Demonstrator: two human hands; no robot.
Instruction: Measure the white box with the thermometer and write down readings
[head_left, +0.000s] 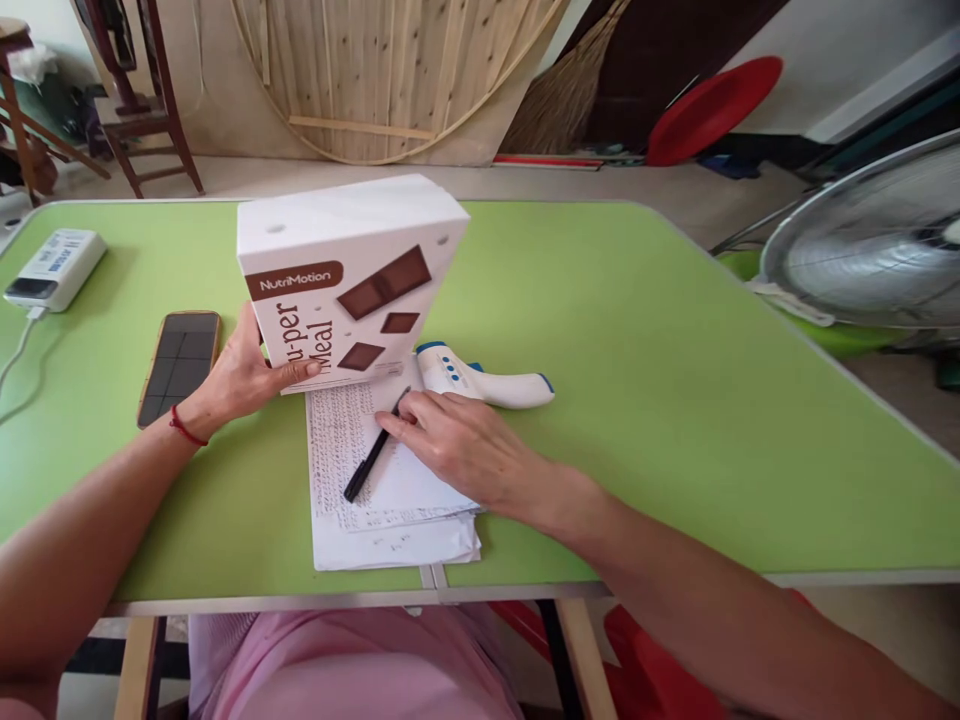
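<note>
My left hand (244, 375) grips the lower left edge of a white NutriMotion box (360, 270), thumb on its printed front. The box is tilted, and brown bars are pictured on it. My right hand (461, 440) has its fingers curled at the upper end of a black pen (367, 470), with the thumb across it. Under the pen lie sheets of handwritten paper (397, 540). Just beyond my right hand rests a white and blue infrared thermometer (487, 385), partly covered by that hand. The far part of the papers is hidden behind the box.
A smartphone (180, 365) lies left of my left hand on the green table (675, 420). Farther left is a white power bank (56, 268) with a cable. A large fan (870, 240) stands beyond the right edge; a wooden chair (146, 120) is at the back left.
</note>
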